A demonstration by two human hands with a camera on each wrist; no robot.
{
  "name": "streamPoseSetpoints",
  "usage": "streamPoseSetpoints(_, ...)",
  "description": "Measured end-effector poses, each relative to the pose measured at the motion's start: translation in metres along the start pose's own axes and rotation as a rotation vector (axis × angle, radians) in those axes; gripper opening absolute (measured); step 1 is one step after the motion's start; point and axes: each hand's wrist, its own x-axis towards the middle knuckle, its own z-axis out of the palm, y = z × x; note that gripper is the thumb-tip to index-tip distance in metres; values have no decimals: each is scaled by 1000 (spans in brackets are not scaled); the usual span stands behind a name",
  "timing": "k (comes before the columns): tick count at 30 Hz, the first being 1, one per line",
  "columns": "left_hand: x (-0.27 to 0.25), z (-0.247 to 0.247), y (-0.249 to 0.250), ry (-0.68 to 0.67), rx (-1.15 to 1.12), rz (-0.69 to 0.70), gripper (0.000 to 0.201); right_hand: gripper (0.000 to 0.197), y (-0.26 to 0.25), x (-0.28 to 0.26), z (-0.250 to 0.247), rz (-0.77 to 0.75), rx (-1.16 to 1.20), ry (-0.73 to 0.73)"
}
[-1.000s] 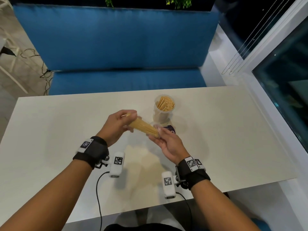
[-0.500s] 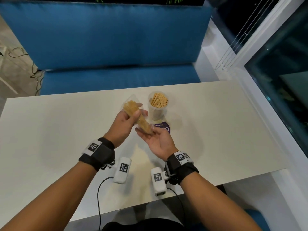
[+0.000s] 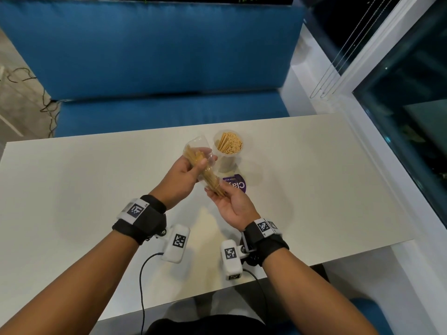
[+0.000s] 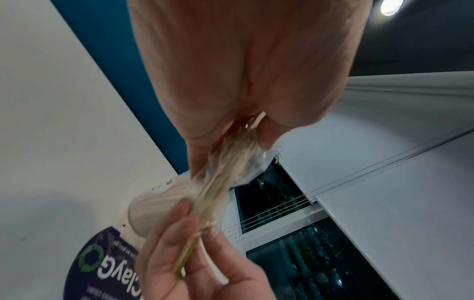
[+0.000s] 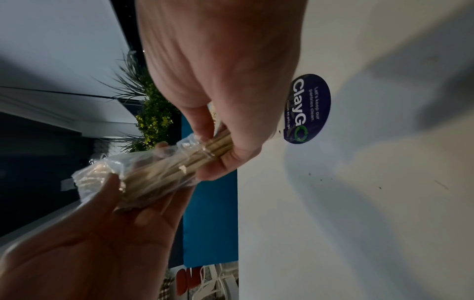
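From where I stand the left hand's (image 3: 180, 182) fingers are mostly hidden behind the plastic bag (image 3: 198, 147), and the left wrist view smears the bundle into a pale blur. A purple ClayGo disc (image 3: 238, 186) lies flat on the white table (image 3: 314, 177). Its near edge is covered by the right hand's (image 3: 235, 206) fingertips, and its far edge runs under the cup; the small print reads only in the right wrist view. The clear bag is crumpled and open at its lower end, and holds a thick bundle of wooden sticks (image 3: 212, 181) whose ends poke out. At one o'clock from the hands, just beside the bag, a clear plastic cup (image 3: 226, 163) stands upright, packed with upright sticks (image 3: 229, 142). The bag is held above the table, slanting from eleven o'clock down to five. The left hand is wrapped round its upper half, thumb pressed across the front. The right hand lies palm up below, thumb and curled fingers pinching the bare stick ends. A blue bench (image 3: 157, 56) runs along twelve o'clock.
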Motion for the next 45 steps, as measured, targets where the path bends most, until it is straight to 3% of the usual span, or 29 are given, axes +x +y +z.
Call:
streamPoseSetpoints(3,3,-4,4,-46,34,-80,32,18,0,0,-1,-16,-67,-26)
streamPoseSetpoints(7,5,-14,4,-94,185,-79,55,20,3,-1,-1,-13,-144,-25)
streamPoseSetpoints(13,4,-14,5,12,53,-58,45,20,4,1,-8,-30,11,-21)
streamPoseSetpoints(19,2,-15,7,-86,67,-139,57,20,2,3,-14,-36,-127,-54)
streamPoseSetpoints(21,1,-15,10,-121,17,-159,51,24,1,7,-20,-61,-185,-46)
streamPoseSetpoints(25,4,-16,10,-17,60,-137,51,16,-4,7,-26,-91,-164,-14)
streamPoseSetpoints(27,4,-17,9,-71,167,-120,53,16,-5,7,-26,-100,-137,-23)
streamPoseSetpoints(29,3,-17,8,-162,319,-95,41,16,-6,6,-24,-107,-130,-33)
streamPoseSetpoints(32,5,-16,1,-73,463,-95,32,16,-5,5,-22,-106,-118,-47)
streamPoseSetpoints(35,7,-15,-4,-4,404,-103,28,18,-4,3,-21,-113,-125,-62)
streamPoseSetpoints(40,6,-13,-5,-81,389,-121,41,20,-4,6,-19,-158,-65,-35)
streamPoseSetpoints(45,10,-8,-12,6,408,-133,30,35,0,8,-18,-158,-60,-42)
